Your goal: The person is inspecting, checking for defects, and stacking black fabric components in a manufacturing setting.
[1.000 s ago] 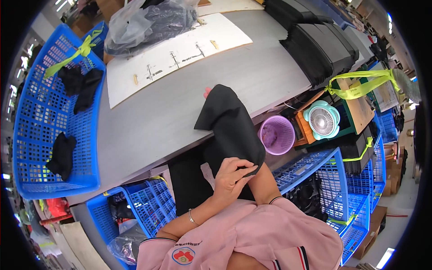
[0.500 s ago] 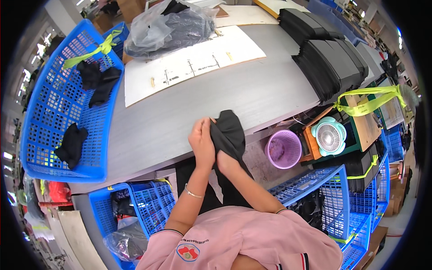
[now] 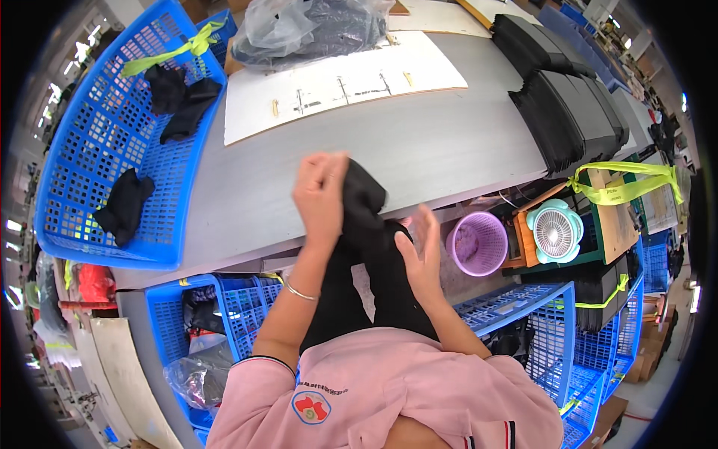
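Note:
A black fabric piece (image 3: 363,193), folded and soft, hangs over the near edge of the grey table. My left hand (image 3: 320,191) grips its upper left side, with the fingers closed and slightly blurred. To the right of the cloth is my right hand (image 3: 423,258), its thumb and fingers apart and nothing held in it. Its thumb is close to the lower part of the cloth; whether they touch I cannot tell. The cloth's lower end merges with my black trousers (image 3: 389,280), so its exact outline is hidden there.
A blue plastic basket (image 3: 176,224) with several black fabric pieces stands at the left. Beyond my hands lie a white board (image 3: 434,67) and a clear plastic bag (image 3: 314,34). Black stacked sheets (image 3: 561,112) are at right, above a purple bin (image 3: 479,243) and small fan (image 3: 555,232).
My right hand has let go of the black fabric piece and moved right, its fingers spreading. My left hand keeps hold of the cloth, which has turned and bunched. The view has shifted slightly.

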`<state>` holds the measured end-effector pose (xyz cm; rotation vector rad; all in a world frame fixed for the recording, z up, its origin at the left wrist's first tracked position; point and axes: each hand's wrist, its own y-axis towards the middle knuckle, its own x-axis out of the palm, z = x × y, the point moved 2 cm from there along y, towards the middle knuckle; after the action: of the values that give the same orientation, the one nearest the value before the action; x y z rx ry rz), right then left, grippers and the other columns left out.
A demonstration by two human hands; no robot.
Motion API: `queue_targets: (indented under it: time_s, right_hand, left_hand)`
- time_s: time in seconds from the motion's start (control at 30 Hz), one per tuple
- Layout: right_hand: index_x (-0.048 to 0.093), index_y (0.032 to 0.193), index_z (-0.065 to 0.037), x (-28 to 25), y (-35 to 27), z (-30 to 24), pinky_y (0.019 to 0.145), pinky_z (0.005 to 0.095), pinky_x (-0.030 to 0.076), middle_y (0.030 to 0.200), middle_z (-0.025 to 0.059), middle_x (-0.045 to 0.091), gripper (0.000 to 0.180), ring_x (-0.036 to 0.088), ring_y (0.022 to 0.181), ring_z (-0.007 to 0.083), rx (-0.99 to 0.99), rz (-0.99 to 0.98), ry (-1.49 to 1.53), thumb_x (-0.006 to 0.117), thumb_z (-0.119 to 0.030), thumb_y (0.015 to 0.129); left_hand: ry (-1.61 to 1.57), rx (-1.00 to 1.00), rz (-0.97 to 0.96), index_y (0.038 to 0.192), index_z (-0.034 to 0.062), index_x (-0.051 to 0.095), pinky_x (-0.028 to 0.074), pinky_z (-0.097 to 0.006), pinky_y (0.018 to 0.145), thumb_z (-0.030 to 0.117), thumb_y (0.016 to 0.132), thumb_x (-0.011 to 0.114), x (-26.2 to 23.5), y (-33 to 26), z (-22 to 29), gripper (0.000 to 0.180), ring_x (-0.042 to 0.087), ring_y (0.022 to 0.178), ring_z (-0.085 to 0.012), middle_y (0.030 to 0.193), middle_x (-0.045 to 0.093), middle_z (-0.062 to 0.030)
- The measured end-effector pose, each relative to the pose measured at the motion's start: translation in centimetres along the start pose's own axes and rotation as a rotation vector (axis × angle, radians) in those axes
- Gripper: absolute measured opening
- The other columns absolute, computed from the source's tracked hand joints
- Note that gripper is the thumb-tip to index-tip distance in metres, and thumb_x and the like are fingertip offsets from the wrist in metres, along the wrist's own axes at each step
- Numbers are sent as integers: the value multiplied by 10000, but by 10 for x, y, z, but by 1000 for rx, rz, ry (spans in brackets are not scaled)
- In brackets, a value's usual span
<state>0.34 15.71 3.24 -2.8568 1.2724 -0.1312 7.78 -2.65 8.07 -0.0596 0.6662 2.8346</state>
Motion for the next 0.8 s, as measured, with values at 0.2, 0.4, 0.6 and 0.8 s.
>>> queue_targets:
  time_s: [0.2,0.4,0.6,0.8]
  right_hand:
    - [488,1321,23,10,40,-39,1024,396,424,1384,191,485,506,549,1201,316,-433,216,-366,563,39,821]
    - [702,983,-23,1,20,-18,740,270,520,877,9,669,153,646,803,131,190,-193,310,581,-116,969]
    - [622,1132,-31,11,-6,-25,857,330,531,1026,52,687,310,654,962,154,623,-338,820,579,-305,993]
    - [683,1020,-42,-6,41,-14,820,285,503,936,70,687,199,640,865,143,57,-223,25,596,-211,960]
  left_hand:
    - [-44,73,-307,1013,65,760,455,-273,620,57,839,734,7,-64,66,176,570,672,-146,786,610,-57]
    - [-46,9,-120,924,45,751,469,-272,632,86,843,735,-14,-47,21,92,587,690,-134,740,627,-57]
    - [-299,-458,-176,919,22,737,505,-260,681,192,965,602,-24,-37,-14,222,641,718,-147,780,683,-55]
    - [-1082,-1326,-631,1109,-7,622,565,-355,848,310,1005,530,-18,-112,1,346,670,940,-180,1076,687,-100]
